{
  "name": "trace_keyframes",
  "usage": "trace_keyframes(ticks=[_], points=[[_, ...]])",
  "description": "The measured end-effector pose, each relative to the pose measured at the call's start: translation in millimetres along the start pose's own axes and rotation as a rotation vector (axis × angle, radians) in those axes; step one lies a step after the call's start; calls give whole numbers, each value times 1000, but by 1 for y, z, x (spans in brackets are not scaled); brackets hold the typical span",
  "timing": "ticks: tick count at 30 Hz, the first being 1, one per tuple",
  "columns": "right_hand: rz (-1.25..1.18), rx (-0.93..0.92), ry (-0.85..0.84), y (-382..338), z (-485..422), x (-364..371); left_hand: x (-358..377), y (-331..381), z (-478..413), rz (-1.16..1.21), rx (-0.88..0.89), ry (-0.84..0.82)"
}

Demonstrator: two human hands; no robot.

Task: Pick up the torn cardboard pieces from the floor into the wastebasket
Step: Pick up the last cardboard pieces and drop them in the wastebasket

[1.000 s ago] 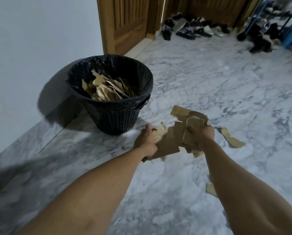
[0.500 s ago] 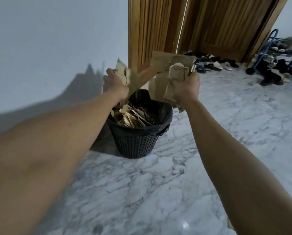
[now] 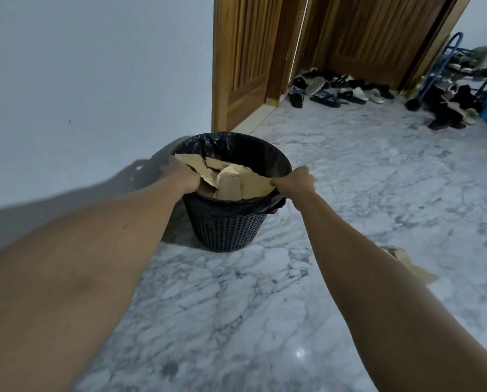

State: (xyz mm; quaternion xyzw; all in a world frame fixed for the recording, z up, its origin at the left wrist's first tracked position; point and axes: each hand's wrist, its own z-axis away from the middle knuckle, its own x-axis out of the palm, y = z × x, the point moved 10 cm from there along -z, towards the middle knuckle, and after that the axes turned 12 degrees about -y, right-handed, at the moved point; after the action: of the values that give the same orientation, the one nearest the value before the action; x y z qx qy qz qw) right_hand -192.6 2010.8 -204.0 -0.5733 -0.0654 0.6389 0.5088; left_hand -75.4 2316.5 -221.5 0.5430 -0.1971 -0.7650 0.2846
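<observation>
**A:** Where is the card (image 3: 236,182) sitting?

**B:** It is lying across the mouth of the basket (image 3: 225,230), piling up to the rim and not sinking in; both hands are reaching over the basket.

**A:** And the fingers?

**B:** The right hand (image 3: 294,182), at the basket's right rim, is curling its fingers (image 3: 277,182) onto the card's edge, seemingly pinching it; the left hand (image 3: 180,175) is resting at the left rim, its fingers hiding behind the back of the hand, so I cannot tell whether they are holding anything.

**A:** How should this step be going?

**B:** I am judging that the load is needing a press, not just a release; pushing flat on the card's middle, towards the basket's bottom, is likely folding it under the rim; tugging near the liner (image 3: 236,145) is risking pulling it loose.

**A:** Anything left?

**B:** One scrap (image 3: 414,268) is lying on the floor (image 3: 265,306) right of the basket, the right forearm partly covering it; that one is waiting for another trip.
</observation>
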Motion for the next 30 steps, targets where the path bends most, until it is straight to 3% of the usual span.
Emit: trace_keyframes(ticks=[2, 4, 9, 14, 19, 23, 27, 30], points=[[-331, 57, -251, 15, 6, 28, 13, 0, 3, 129, 21, -32], [-525, 48, -281, 23, 8, 29, 12, 13, 5, 170, 107, 28], [-676, 20, -116, 56, 14, -36, 34, 79, 28, 283, 246, 14], [-782, -36, 190, 121, 26, -161, 100, 182, 77, 440, 342, -27], [-921, -75, 578, 218, 66, -283, 225, 288, 158, 692, 340, -473], [-944, -66, 847, 308, 107, -346, 338, 336, 213, 713, 335, -774], [-920, -73, 977, 387, 133, -383, 435, 363, 265, 771, 377, -953], [-952, -46, 977, 429, 138, -396, 492, 375, 279, 777, 363, -994]])
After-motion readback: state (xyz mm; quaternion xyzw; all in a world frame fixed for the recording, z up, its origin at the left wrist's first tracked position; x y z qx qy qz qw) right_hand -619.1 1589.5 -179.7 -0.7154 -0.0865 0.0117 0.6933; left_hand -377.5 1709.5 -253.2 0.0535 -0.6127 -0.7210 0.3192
